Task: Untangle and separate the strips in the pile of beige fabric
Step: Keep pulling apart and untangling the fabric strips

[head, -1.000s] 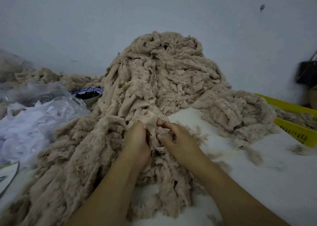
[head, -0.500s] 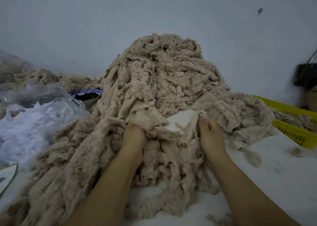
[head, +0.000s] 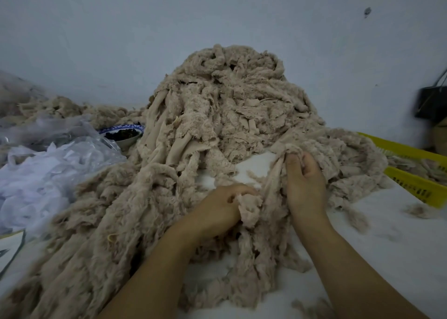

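Beige fabric wad (head: 250, 206) gripped in left hand (head: 217, 209); right hand (head: 305, 185) curls fingers around strip (head: 272, 179) at edge of tall pile (head: 229, 105).

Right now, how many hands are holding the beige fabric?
2. The left hand grips a bunch low in the pile; the right hand grips strips beside it. No other hand shows.

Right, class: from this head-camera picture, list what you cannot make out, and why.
Head view throughout.
Left hand: fingertips buried in the beige fabric it grips.
Bowl: dark contents too small to identify; plastic bag covers its left side.
Yellow crate: cut off by the right edge.
Dark object at the wall: blurred, cut by the edge.
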{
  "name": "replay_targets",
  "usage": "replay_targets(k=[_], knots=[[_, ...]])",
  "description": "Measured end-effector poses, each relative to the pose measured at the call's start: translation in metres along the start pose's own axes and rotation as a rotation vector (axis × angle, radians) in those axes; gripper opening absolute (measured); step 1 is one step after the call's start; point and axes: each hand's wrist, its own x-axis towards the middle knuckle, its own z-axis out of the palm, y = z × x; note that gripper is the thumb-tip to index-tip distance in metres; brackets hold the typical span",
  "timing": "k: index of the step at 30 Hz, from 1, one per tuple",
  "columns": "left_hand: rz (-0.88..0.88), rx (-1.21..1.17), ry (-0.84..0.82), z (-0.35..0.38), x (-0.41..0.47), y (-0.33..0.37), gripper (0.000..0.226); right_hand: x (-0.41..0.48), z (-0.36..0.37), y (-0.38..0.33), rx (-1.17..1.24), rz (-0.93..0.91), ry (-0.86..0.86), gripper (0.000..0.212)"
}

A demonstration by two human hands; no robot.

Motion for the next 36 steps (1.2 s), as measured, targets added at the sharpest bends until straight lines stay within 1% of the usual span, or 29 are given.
replay_targets(k=[2, 4, 6, 8, 9, 10, 11, 12, 13, 14, 15, 16, 17, 18, 19, 20, 21, 23, 25, 27, 29, 31, 33, 34, 36], knots=[[-0.027, 0.019, 0.034, 0.002, 0.003, 0.0, 0.021, 0.0, -0.001, 0.001, -0.002, -0.012, 0.003, 0.024], [-0.046, 0.074, 0.064, 0.005, 0.006, -0.007, 0.028, 0.003, 0.002, 0.004, -0.004, -0.001, 0.022, 0.029], [-0.104, 0.19, 0.078, 0.002, 0.008, -0.015, 0.034, 0.011, -0.003, 0.008, 0.051, 0.085, 0.148, 0.029], [-0.188, 0.368, 0.124, -0.004, 0.009, -0.019, 0.035, 0.022, -0.011, 0.015, 0.167, 0.196, 0.24, 0.021], [-0.221, 0.472, 0.161, -0.007, 0.01, -0.02, 0.035, 0.025, -0.014, 0.018, 0.167, 0.252, 0.24, 0.029], [-0.233, 0.578, 0.215, -0.009, 0.011, -0.021, 0.027, 0.024, -0.015, 0.019, 0.151, 0.283, 0.206, 0.041], [-0.221, 0.657, 0.271, -0.011, 0.011, -0.021, 0.015, 0.023, -0.014, 0.021, 0.159, 0.287, 0.175, 0.046], [-0.206, 0.687, 0.299, -0.012, 0.01, -0.02, 0.013, 0.021, -0.011, 0.022, 0.166, 0.288, 0.143, 0.045], [-0.178, 0.659, 0.278, -0.012, 0.009, -0.019, 0.023, 0.018, -0.008, 0.021, 0.175, 0.291, 0.102, 0.04], [-0.129, 0.529, 0.214, -0.01, 0.008, -0.017, 0.036, 0.016, -0.004, 0.02, 0.183, 0.293, 0.066, 0.03], [-0.081, 0.347, 0.144, -0.006, 0.007, -0.012, 0.048, 0.015, -0.002, 0.019, 0.198, 0.297, 0.039, 0.019], [-0.043, 0.138, 0.105, -0.002, 0.005, -0.006, 0.056, 0.014, -0.001, 0.018, 0.215, 0.296, 0.014, 0.013], [-0.026, -0.076, 0.105, 0.001, 0.003, 0.0, 0.057, 0.014, -0.001, 0.018, 0.228, 0.299, -0.005, 0.012], [-0.028, -0.252, 0.132, 0.004, 0.002, 0.005, 0.051, 0.014, -0.001, 0.017, 0.237, 0.305, -0.006, 0.011], [-0.027, -0.357, 0.163, 0.006, 0.002, 0.009, 0.039, 0.014, -0.002, 0.015, 0.246, 0.311, -0.005, 0.011], [-0.017, -0.383, 0.178, 0.009, 0.001, 0.01, 0.029, 0.013, -0.001, 0.013, 0.251, 0.314, -0.008, 0.013], [-0.004, -0.361, 0.177, 0.011, 0.002, 0.008, 0.025, 0.012, -0.001, 0.012, 0.255, 0.31, -0.018, 0.017], [0.004, -0.253, 0.154, 0.017, 0.005, 0.005, 0.032, 0.01, 0.002, 0.01, 0.267, 0.3, -0.051, 0.023], [-0.006, -0.139, 0.175, 0.021, 0.006, 0.004, 0.029, 0.007, 0.005, 0.01, 0.257, 0.299, -0.067, 0.024], [0.024, -0.05, 0.268, 0.02, 0.007, 0.002, 0.023, 0.009, 0.003, 0.011, 0.303, 0.317, -0.028, 0.024], [0.092, -0.016, 0.368, 0.015, 0.005, 0.003, 0.026, 0.016, -0.003, 0.015, 0.464, 0.401, 0.054, 0.019], [0.095, -0.119, 0.45, 0.008, 0.005, 0.006, 0.03, 0.02, -0.008, 0.02, 0.585, 0.466, 0.134, 0.018], [0.004, -0.29, 0.54, 0.003, 0.009, 0.012, 0.032, 0.019, -0.005, 0.026, 0.596, 0.496, 0.149, 0.014], [-0.043, -0.343, 0.559, 0.001, 0.011, 0.013, 0.033, 0.017, -0.002, 0.028, 0.6, 0.521, 0.141, 0.014], [-0.088, -0.281, 0.504, -0.001, 0.011, 0.014, 0.036, 0.015, 0.002, 0.03, 0.619, 0.578, 0.109, 0.014]])
